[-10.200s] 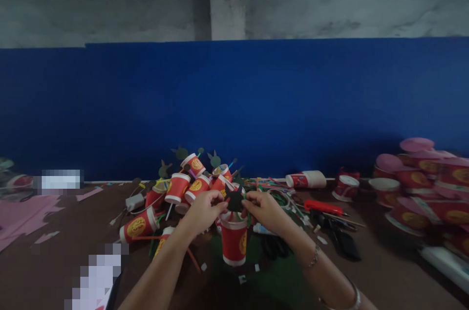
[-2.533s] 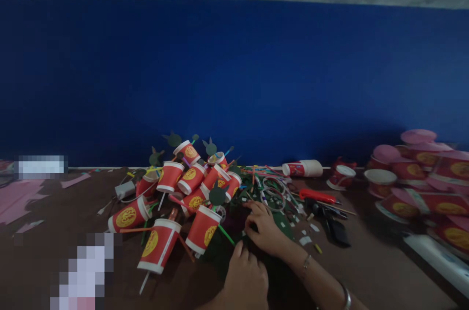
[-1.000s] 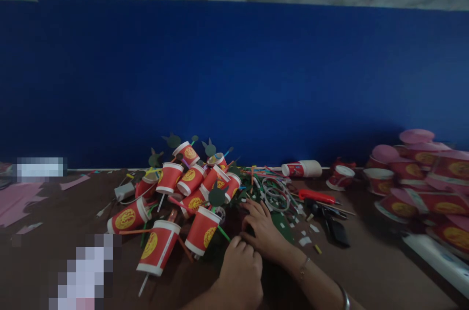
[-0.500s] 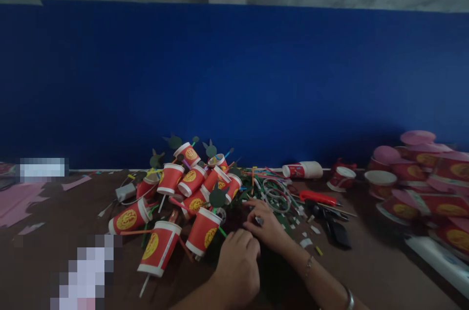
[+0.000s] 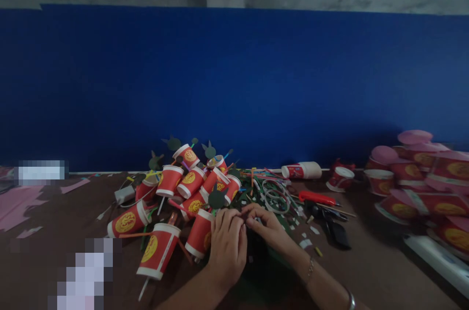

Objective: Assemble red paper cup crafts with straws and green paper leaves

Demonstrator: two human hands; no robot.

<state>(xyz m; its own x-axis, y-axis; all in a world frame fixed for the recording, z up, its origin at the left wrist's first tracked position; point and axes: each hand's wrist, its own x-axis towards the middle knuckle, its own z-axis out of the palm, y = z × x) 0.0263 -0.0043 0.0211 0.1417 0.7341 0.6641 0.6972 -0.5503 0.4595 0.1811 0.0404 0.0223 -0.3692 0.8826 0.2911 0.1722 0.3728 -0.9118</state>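
My left hand [image 5: 229,246] and right hand [image 5: 266,226] have bent fingers meeting above the brown surface [image 5: 373,276]; I cannot tell whether either grasps anything. Just beside my left hand, the red paper cup with a white rim [image 5: 199,235] leans, a dark green, round, eared paper cutout [image 5: 217,197] at its rim. Pale, thin looped rings [image 5: 277,198] lie beyond my right hand, left of a red elongated object [image 5: 317,197].

Right arm [image 5: 326,286] | wrist: thin silvery chain bracelet [image 5: 310,269] | forearm: broader, smooth silvery bangle [image 5: 351,299]
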